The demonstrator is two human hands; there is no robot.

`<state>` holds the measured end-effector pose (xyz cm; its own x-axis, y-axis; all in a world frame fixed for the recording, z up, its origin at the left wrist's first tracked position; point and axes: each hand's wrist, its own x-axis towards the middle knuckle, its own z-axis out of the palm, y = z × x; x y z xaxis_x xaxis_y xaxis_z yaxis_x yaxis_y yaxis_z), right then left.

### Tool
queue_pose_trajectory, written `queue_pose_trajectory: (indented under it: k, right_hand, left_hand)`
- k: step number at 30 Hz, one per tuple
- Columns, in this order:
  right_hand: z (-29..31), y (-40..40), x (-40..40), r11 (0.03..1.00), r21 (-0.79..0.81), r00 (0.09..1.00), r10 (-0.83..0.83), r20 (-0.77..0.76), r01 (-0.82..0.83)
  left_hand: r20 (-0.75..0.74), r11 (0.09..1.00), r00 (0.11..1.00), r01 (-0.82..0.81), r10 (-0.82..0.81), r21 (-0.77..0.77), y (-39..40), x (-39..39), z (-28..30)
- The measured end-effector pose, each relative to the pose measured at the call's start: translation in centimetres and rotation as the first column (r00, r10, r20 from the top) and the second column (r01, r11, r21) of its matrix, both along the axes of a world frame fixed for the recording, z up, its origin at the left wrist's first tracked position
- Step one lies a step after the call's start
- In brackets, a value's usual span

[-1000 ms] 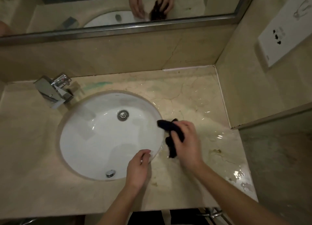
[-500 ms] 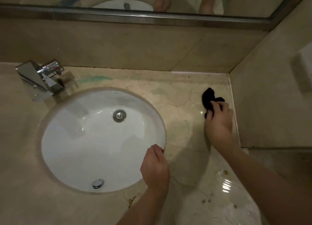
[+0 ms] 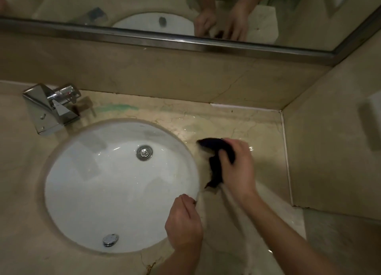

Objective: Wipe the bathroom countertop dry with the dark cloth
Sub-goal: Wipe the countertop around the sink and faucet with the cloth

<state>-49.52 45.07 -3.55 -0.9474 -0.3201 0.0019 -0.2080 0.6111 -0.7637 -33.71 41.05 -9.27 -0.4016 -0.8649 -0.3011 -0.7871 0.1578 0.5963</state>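
The dark cloth (image 3: 215, 167) lies bunched on the beige marble countertop (image 3: 257, 130), right beside the sink's right rim. My right hand (image 3: 239, 167) grips the cloth and presses it onto the counter. A wet sheen shows on the counter behind and to the right of the cloth. My left hand (image 3: 183, 223) rests at the sink's front right rim with its fingers curled, holding nothing that I can see.
The white oval sink (image 3: 115, 192) fills the middle of the counter. A chrome tap (image 3: 51, 107) stands at the back left. A mirror (image 3: 185, 12) runs along the back wall. A side wall (image 3: 329, 140) closes off the counter on the right.
My right hand has dragged the cloth from the back right corner forward and left to the sink's rim. My left hand has stayed at the front rim.
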Motion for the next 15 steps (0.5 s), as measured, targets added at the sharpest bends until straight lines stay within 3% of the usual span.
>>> queue_pose_trajectory:
  k: [4,7,11,15]
  right_hand:
    - [-1.0,4.5,-8.9,0.959,0.136,0.969,-0.241,-0.062,0.247]
    - [-3.6,5.4,-11.9,0.911,0.266,0.947,-0.288,-0.14,0.316]
    - [-5.9,0.7,-11.2,0.935,0.264,0.959,-0.184,-0.214,0.238]
    - [-5.6,-6.4,-7.6,0.968,0.247,0.989,0.073,-0.126,-0.04]
  left_hand:
    - [0.113,0.993,0.994,-0.01,-0.003,0.118,-0.4,-0.4,0.1]
    - [0.138,0.991,0.99,-0.012,-0.007,0.134,-0.4,-0.5,0.4]
    - [0.125,0.996,0.992,-0.002,-0.01,0.094,-0.5,-0.6,-0.1]
    - [0.13,0.996,0.991,0.031,-0.042,0.08,-0.5,-0.6,-0.3]
